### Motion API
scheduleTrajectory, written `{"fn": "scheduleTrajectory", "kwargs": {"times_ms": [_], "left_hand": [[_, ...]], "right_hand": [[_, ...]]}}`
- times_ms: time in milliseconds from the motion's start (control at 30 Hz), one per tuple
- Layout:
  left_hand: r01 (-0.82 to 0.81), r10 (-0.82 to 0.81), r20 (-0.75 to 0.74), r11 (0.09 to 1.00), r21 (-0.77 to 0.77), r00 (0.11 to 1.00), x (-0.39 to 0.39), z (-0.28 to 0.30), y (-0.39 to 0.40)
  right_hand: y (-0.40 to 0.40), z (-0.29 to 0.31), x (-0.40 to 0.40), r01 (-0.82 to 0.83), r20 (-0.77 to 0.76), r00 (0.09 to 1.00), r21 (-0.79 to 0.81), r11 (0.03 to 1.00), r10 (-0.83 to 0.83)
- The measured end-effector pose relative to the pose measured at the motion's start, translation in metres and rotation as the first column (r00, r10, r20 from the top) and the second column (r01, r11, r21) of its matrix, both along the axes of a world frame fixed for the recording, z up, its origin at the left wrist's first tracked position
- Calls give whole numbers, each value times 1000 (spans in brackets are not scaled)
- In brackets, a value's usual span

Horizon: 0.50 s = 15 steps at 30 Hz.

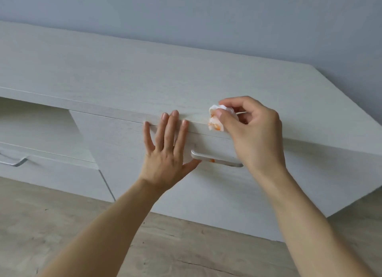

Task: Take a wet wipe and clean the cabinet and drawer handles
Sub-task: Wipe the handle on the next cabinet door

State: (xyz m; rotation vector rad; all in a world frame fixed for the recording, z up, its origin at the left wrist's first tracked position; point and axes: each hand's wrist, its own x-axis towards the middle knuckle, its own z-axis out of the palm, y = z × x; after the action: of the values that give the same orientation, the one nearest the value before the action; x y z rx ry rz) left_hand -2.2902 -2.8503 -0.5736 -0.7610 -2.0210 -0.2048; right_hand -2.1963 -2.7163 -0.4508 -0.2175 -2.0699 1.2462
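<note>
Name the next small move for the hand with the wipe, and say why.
Probably bring the right hand down so the wipe meets the handle. An orange smear still shows on the handle, while the wipe, already orange-stained, is at the cabinet's top edge above it. The left hand lies flat on the drawer front, steadying it.

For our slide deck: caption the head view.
Right hand wipes cabinet edge with stained wet wipe; left hand braces the drawer.
</note>
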Motion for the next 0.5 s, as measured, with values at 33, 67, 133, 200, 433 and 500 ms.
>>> {"fn": "scheduleTrajectory", "kwargs": {"times_ms": [33,67,133,200,433,500], "left_hand": [[23,-22,-32,998,54,999,-3,-3,4],[48,-42,-54,994,103,998,-5,-5,7],[91,-80,-67,979,181,995,-7,-6,11],[118,-107,-56,966,231,993,-5,-5,11],[197,-190,-55,925,324,980,-9,-8,11],[205,-194,-67,922,327,979,-14,-10,11]], "right_hand": [[0,-6,3,2,-47,999,4,1000,-2],[0,-13,6,8,-87,996,16,1000,-6],[-1,-26,12,22,-139,990,49,999,-15],[-2,-36,16,38,-151,988,70,997,-27],[6,-59,34,126,-259,960,50,991,-109],[12,-68,40,195,-314,935,71,978,-164]]}}
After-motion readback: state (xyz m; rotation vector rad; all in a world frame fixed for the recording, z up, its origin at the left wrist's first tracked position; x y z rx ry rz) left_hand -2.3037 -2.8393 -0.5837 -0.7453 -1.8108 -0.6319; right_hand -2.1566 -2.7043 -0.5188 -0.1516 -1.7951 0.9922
